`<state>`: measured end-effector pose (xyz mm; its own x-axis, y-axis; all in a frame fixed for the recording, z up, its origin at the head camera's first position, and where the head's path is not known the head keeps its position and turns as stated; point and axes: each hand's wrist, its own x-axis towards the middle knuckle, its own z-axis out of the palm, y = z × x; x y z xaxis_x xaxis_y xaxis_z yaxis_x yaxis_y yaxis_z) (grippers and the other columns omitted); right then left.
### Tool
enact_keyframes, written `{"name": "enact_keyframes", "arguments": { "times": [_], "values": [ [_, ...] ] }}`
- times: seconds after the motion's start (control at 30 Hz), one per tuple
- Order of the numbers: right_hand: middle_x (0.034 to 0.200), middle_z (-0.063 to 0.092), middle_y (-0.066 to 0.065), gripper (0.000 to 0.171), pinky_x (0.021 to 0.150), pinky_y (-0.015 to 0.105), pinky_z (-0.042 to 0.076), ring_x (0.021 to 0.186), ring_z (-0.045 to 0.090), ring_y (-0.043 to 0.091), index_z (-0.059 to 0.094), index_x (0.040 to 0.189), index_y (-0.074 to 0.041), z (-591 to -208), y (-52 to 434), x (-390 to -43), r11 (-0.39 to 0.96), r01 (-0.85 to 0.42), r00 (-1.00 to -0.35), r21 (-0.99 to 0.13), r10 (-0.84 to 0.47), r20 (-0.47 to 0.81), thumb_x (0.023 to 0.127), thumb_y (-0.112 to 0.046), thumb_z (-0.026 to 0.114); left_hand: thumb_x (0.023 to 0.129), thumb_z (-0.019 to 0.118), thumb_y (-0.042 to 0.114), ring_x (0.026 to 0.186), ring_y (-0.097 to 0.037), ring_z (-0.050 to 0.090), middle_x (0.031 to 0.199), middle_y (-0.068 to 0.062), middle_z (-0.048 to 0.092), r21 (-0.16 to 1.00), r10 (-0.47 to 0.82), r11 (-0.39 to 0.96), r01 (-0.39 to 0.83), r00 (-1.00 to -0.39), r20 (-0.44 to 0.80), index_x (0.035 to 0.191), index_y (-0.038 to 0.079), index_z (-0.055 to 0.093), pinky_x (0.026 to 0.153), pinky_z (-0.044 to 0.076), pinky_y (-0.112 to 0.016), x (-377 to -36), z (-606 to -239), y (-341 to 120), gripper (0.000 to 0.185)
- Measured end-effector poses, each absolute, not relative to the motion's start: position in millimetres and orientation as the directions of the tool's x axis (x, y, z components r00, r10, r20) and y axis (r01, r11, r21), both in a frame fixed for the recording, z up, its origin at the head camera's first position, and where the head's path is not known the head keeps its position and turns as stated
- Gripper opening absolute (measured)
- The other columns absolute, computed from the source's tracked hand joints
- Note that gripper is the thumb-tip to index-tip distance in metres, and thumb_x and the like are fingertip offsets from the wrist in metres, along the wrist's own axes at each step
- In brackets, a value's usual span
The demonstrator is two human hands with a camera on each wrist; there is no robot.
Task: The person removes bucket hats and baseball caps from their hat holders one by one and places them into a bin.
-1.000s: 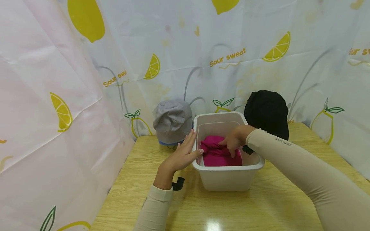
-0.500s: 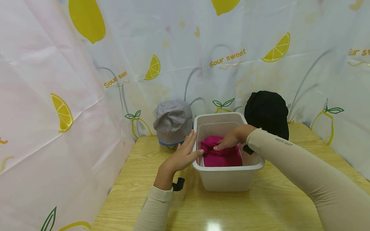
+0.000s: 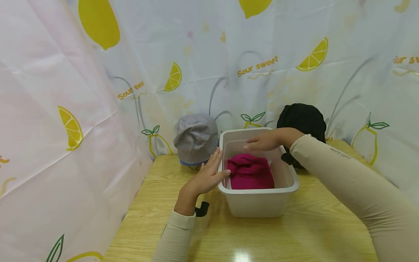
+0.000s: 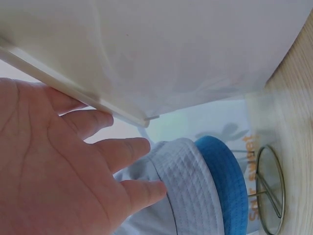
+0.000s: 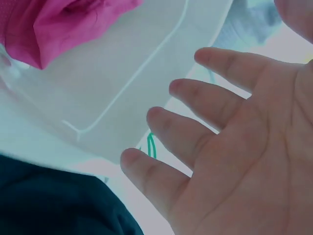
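Pink cloth (image 3: 250, 176) down in the tub (image 3: 258, 203), right grip (image 3: 263, 141) open above it, holding nothing, left grip (image 3: 206, 176) open, flat against tub side

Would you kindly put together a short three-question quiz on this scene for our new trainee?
1. True or false: the right hand grips the pink cloth.
2. What does the left hand touch?
3. Which hat stands left of the white tub: A) the grey hat, B) the black hat?

Key: 1. False; it hovers open above the cloth. 2. The tub's left rim. 3. A.
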<state>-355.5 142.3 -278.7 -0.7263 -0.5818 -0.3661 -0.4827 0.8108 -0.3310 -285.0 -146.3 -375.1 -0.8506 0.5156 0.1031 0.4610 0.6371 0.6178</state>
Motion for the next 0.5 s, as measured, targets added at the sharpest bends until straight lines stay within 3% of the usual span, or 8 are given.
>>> {"name": "enact_keyframes", "arguments": {
  "times": [0.23,0.5],
  "values": [
    [0.166,0.032,0.022,0.075,0.122,0.067,0.022,0.154,0.026,0.048,0.036,0.162,-0.011,-264,157,-355,0.826,-0.470,-0.793,-0.312,-0.550,-0.261,0.106,-0.059,0.044,0.105,0.043,0.057,0.162,-0.029,-0.004,0.176,0.002,-0.009,0.623,0.529,0.620,0.477,-0.840,0.117,0.168,0.022,0.000,0.122,-0.004,-0.071,-285,-375,-146,0.084],
    [0.158,0.047,0.021,0.068,0.120,0.063,0.030,0.148,0.039,0.045,0.046,0.156,-0.007,-256,172,-359,0.822,-0.501,-0.832,-0.270,-0.543,-0.111,0.106,-0.053,0.049,0.104,0.042,0.060,0.162,-0.026,-0.004,0.175,0.004,-0.010,0.627,0.528,0.623,0.467,-0.843,0.103,0.168,0.024,-0.001,0.122,-0.005,-0.070,-285,-374,-146,0.085]
  ]
}}
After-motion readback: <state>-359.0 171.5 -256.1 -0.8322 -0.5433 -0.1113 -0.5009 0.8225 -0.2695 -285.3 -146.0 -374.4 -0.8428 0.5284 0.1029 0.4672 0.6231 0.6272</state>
